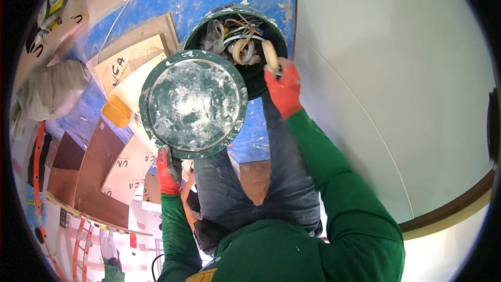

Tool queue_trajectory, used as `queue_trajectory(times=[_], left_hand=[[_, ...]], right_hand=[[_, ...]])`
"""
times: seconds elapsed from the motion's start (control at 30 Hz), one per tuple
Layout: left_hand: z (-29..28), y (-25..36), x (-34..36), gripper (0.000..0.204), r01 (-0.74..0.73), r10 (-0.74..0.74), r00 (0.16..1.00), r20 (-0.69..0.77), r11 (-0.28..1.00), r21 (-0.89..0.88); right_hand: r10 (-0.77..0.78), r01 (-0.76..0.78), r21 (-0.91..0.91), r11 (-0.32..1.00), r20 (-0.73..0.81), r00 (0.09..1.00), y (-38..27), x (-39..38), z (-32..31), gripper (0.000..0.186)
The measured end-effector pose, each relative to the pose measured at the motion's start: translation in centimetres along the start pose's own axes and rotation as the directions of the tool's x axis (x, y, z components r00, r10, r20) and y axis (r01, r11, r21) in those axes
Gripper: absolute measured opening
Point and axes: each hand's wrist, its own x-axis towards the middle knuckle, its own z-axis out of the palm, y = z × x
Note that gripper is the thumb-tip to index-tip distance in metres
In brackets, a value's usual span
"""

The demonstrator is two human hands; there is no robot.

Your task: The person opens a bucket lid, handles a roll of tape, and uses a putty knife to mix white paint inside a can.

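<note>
The right hand (285, 86), in a red glove, had its fingers closed on a pale roll of tape (270, 54), which it held tilted over the right side of a dark green bucket (254, 85). The left hand (169, 171), gloved in red and grey, gripped the near edge of a round green lid (193, 105) smeared with white. The lid was off, covering the bucket's near left part from above; whether the two touched could not be told. Inside the bucket lay another tape roll (237, 51), a clear plastic bag (213, 37) and a jumble of thin strips. The bucket stood on a blue floor covering (172, 0), with a yellow tub (116, 112) and printed cardboard (130, 62) to its left and a large pale panel (391, 73) to its right.
</note>
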Motion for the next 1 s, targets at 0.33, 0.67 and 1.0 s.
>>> queue_trajectory(times=[0.33, 0.67, 1.0], left_hand=[[6.9, 15.0, 18.4, 0.043, 0.25, -0.191, 0.968, 0.162, 0.724, -0.643], [9.8, 16.3, 19.1, 0.057, 0.244, -0.243, 0.969, 0.031, 0.94, -0.24], [5.4, 20.7, 19.4, 0.069, -0.06, -0.013, 0.993, -0.117, 0.795, -0.604]], right_hand=[[0.263, -0.262, 0.649, 0.715, 0.098, 0.96, 8.0, -0.6, -2.3, 0.032], [0.075, -0.063, 0.261, 0.963, -0.037, 0.996, 2.9, 2.2, -0.8, 0.035], [-0.025, 0.019, 0.285, 0.958, 0.016, 1.0, 4.4, 5.7, -7.3, 0.04]])
